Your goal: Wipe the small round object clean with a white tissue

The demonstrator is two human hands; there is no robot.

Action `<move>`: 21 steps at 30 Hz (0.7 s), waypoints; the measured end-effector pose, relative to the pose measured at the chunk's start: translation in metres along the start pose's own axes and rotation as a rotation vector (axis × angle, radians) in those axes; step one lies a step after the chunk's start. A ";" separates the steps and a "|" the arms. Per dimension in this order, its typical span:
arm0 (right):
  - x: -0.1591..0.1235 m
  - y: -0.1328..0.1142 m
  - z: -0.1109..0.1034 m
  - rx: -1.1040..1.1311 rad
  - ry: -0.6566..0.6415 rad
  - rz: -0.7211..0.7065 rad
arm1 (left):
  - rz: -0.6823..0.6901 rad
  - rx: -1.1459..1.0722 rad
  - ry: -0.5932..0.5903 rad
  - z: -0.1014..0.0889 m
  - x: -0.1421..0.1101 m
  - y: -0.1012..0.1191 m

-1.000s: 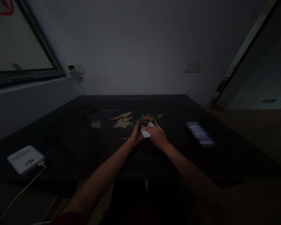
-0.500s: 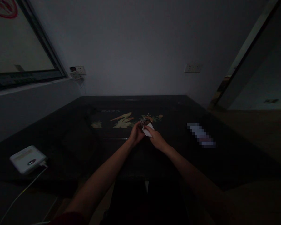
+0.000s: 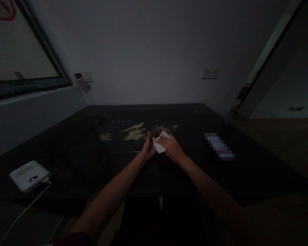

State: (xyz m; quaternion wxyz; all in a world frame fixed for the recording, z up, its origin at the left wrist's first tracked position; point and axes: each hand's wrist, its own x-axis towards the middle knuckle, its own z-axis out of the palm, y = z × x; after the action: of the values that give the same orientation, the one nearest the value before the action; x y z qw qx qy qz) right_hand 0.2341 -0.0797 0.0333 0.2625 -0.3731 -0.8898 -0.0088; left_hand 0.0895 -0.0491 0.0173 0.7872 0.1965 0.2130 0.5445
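My left hand point(image 3: 148, 149) is closed around the side of a small dark, shiny, round object point(image 3: 156, 133); the dim light hides its exact kind. Across its near right part lies a white tissue point(image 3: 159, 147), pressed there by my right hand point(image 3: 172, 147), whose fingers rest on the paper. Both hands are together over the middle of the black table point(image 3: 133, 171), just in front of its painted bird and flowers.
A white box-shaped device point(image 3: 30, 176) with a plugged-in cable point(image 3: 23, 212) sits at the table's left. To the right lies a pixelated phone-like object point(image 3: 219, 146). Behind stands a wall with sockets point(image 3: 209, 73); a window point(image 3: 23, 51) is at upper left.
My right hand has shifted over the round object, its fingers now flatter on the tissue. More of the tissue is spread out to view. My left hand keeps its hold.
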 end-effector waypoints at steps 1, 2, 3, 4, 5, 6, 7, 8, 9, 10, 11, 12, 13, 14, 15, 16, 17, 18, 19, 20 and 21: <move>0.000 -0.001 0.000 -0.051 -0.013 -0.024 | -0.015 -0.011 0.008 -0.001 0.000 0.000; 0.000 -0.003 0.001 -0.098 -0.022 -0.039 | -0.029 -0.017 0.020 -0.001 0.001 0.001; 0.000 -0.004 0.001 -0.140 -0.027 -0.046 | -0.038 -0.021 0.034 -0.002 0.001 0.002; 0.000 -0.005 0.003 -0.177 -0.031 -0.044 | -0.042 -0.024 0.047 -0.002 0.001 0.002; -0.001 -0.007 0.004 -0.208 -0.035 -0.034 | -0.040 -0.025 0.056 -0.002 0.001 0.003; -0.001 -0.008 0.005 -0.231 -0.041 -0.021 | -0.036 -0.026 0.060 -0.002 0.001 0.003; -0.001 -0.009 0.007 -0.244 -0.051 -0.006 | -0.034 -0.026 0.061 -0.002 0.001 0.003; -0.001 -0.010 0.009 -0.247 -0.066 0.009 | -0.035 -0.025 0.061 -0.002 0.000 0.004; -0.001 -0.011 0.010 -0.239 -0.083 0.024 | -0.043 -0.020 0.062 -0.002 0.001 0.004; -0.001 -0.012 0.011 -0.223 -0.101 0.040 | -0.055 -0.012 0.065 -0.001 0.001 0.004; -0.001 -0.013 0.012 -0.199 -0.121 0.057 | -0.066 -0.003 0.069 -0.001 0.001 0.003; 0.000 -0.014 0.012 -0.170 -0.140 0.075 | -0.075 0.007 0.072 -0.001 0.001 0.003; 0.000 -0.015 0.012 -0.137 -0.154 0.100 | -0.077 0.015 0.071 0.000 0.001 0.003; 0.001 -0.016 0.012 -0.099 -0.161 0.129 | -0.069 0.020 0.067 0.000 0.001 0.002; 0.001 -0.016 0.012 -0.055 -0.163 0.158 | -0.054 0.024 0.061 0.001 0.001 0.002; 0.001 -0.016 0.012 -0.005 -0.157 0.185 | -0.038 0.026 0.051 0.001 0.001 0.001; 0.001 -0.016 0.012 0.048 -0.145 0.208 | -0.022 0.027 0.040 0.001 0.001 0.000; 0.001 -0.016 0.012 0.102 -0.129 0.221 | -0.008 0.028 0.031 0.001 0.002 0.000; 0.001 -0.015 0.013 0.153 -0.112 0.224 | 0.001 0.029 0.025 0.001 0.002 -0.001; 0.001 -0.014 0.013 0.202 -0.094 0.218 | 0.006 0.029 0.024 0.001 0.003 -0.001; 0.001 -0.013 0.015 0.248 -0.076 0.208 | 0.010 0.030 0.026 0.000 0.003 -0.001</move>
State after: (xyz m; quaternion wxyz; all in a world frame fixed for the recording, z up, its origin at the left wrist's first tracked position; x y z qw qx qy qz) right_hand 0.2183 -0.0857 0.0234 0.2722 -0.4281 -0.8499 0.1423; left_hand 0.0915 -0.0465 0.0164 0.7786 0.2021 0.2302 0.5476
